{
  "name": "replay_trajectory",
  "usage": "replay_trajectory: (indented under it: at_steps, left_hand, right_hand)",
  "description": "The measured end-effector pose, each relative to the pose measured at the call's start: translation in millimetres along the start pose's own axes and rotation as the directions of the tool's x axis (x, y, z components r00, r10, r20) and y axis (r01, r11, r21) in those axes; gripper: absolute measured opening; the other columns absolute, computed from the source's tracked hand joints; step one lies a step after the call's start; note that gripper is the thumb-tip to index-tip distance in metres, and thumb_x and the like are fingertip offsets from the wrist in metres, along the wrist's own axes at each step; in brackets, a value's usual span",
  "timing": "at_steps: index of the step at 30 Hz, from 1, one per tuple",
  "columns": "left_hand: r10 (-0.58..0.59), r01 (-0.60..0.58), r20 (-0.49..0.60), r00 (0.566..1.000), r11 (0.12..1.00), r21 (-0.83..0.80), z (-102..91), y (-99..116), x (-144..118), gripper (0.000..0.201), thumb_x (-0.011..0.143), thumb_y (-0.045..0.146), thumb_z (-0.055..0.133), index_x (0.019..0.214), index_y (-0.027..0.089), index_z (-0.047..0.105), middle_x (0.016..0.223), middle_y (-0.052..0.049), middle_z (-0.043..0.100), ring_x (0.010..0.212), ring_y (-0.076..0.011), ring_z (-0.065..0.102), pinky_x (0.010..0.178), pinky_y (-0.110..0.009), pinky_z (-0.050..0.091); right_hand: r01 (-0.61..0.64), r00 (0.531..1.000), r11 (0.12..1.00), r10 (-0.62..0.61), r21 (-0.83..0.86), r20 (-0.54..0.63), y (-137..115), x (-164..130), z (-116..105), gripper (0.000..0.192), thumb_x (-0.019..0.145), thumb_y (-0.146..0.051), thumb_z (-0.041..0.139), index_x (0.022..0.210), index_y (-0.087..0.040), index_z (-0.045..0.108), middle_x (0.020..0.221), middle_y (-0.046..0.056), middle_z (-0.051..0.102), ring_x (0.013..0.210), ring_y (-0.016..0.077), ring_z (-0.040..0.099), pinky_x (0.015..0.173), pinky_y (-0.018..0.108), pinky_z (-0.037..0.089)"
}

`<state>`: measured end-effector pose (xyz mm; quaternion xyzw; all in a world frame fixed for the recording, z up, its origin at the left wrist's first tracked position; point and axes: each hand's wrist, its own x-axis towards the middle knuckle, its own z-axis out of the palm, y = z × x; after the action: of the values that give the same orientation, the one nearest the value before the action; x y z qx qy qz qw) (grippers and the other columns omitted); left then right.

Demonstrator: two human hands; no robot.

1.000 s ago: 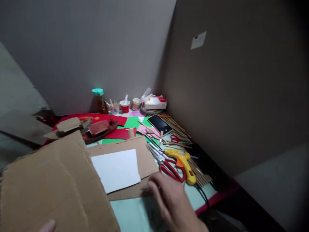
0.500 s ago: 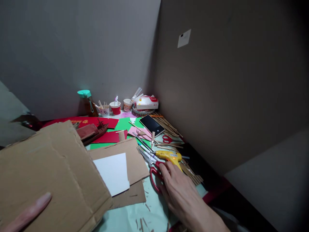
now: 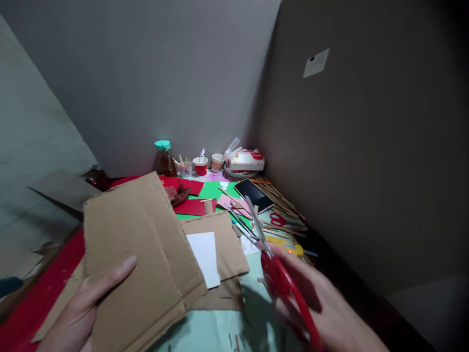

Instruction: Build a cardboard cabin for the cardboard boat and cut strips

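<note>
My left hand (image 3: 82, 308) holds a large sheet of brown cardboard (image 3: 142, 254) by its near-left edge, thumb lying on top. The sheet is lifted over the table and covers part of a flat brown cardboard piece (image 3: 223, 242) and a white paper (image 3: 205, 256). My right hand (image 3: 330, 308) grips red-handled scissors (image 3: 282, 278), raised off the table, blades pointing away toward the back. The right hand and the handles are blurred. A yellow glue gun (image 3: 286, 245) lies just behind the scissors.
Red (image 3: 190, 208), green and pink paper sheets cover the back of the table. A black phone (image 3: 254, 195), wooden sticks (image 3: 282, 203), small red scissors (image 3: 277, 219), cups (image 3: 201, 166), a teal-capped bottle (image 3: 163, 157) and a tissue pack (image 3: 245, 160) stand near the corner. Walls close the back and right.
My right hand has closed on the red scissors and lifted them off the table. My left hand has drawn the cardboard sheet nearer and to the right.
</note>
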<state>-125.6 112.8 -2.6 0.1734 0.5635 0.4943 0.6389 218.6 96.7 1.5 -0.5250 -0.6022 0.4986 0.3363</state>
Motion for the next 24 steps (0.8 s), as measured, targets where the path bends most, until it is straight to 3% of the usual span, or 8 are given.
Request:
replay_trajectory:
  at_steps: [3,8,11,16,19,24]
  left_hand:
    - [-0.036,0.029,-0.039,0.999,0.985,-0.172,11.6,9,-9,0.102,0.064,0.022,0.093,0.153,0.028,0.042,0.089,0.000,0.085,0.083,-0.0345,0.080,0.082,-0.041,0.067]
    - [0.063,-0.066,-0.020,0.998,0.985,-0.162,26.6,17,-24,0.077,0.081,0.016,0.080,0.150,0.028,0.048,0.103,-0.003,0.084,0.108,-0.0322,0.076,0.096,-0.043,0.062]
    - [0.087,-0.100,-0.090,0.992,0.983,-0.155,35.9,17,-29,0.066,0.083,0.013,0.075,0.145,0.024,0.055,0.102,-0.004,0.084,0.106,-0.0315,0.077,0.095,-0.042,0.063]
    - [0.026,-0.040,-0.091,0.996,0.987,-0.153,44.5,8,-30,0.058,0.082,0.015,0.077,0.137,0.025,0.062,0.093,-0.003,0.085,0.098,-0.0290,0.079,0.091,-0.038,0.064]
    - [0.081,-0.099,-0.126,0.989,0.984,-0.146,44.2,4,-30,0.061,0.075,0.012,0.080,0.133,0.024,0.065,0.095,-0.002,0.085,0.095,-0.0306,0.079,0.087,-0.038,0.065]
    - [0.239,-0.243,-0.109,0.965,0.969,-0.028,41.0,4,-34,0.064,0.056,0.011,0.090,0.117,0.023,0.074,0.098,-0.006,0.084,0.088,-0.0375,0.080,0.080,-0.049,0.068]
  right_hand:
    - [-0.004,0.996,0.999,0.001,0.041,0.094,15,-5,24,0.082,0.069,-0.062,0.080,0.143,-0.033,0.058,0.101,0.010,0.074,0.092,0.0345,0.072,0.073,0.041,0.059]
    - [0.053,0.992,0.997,-0.060,0.061,0.110,23,-4,56,0.072,0.064,-0.064,0.081,0.128,-0.032,0.068,0.112,0.010,0.074,0.099,0.0353,0.070,0.079,0.041,0.057]
    - [0.037,0.993,0.999,-0.037,0.006,0.112,6,-9,58,0.066,0.073,-0.057,0.078,0.132,-0.030,0.066,0.118,0.011,0.073,0.106,0.0340,0.068,0.084,0.039,0.055]
    - [0.098,0.984,0.995,-0.097,0.001,0.151,-24,-15,57,0.053,0.077,-0.046,0.072,0.125,-0.026,0.067,0.117,0.008,0.073,0.103,0.0290,0.068,0.094,0.037,0.050]
    - [0.023,0.985,1.000,-0.020,-0.012,0.171,-34,-15,56,0.051,0.076,-0.048,0.067,0.122,-0.026,0.066,0.115,0.008,0.072,0.101,0.0290,0.067,0.091,0.038,0.050]
    - [-0.079,0.970,0.994,0.095,-0.079,0.225,-46,-16,48,0.056,0.072,-0.049,0.070,0.123,-0.025,0.069,0.121,0.009,0.071,0.111,0.0317,0.064,0.094,0.038,0.049]
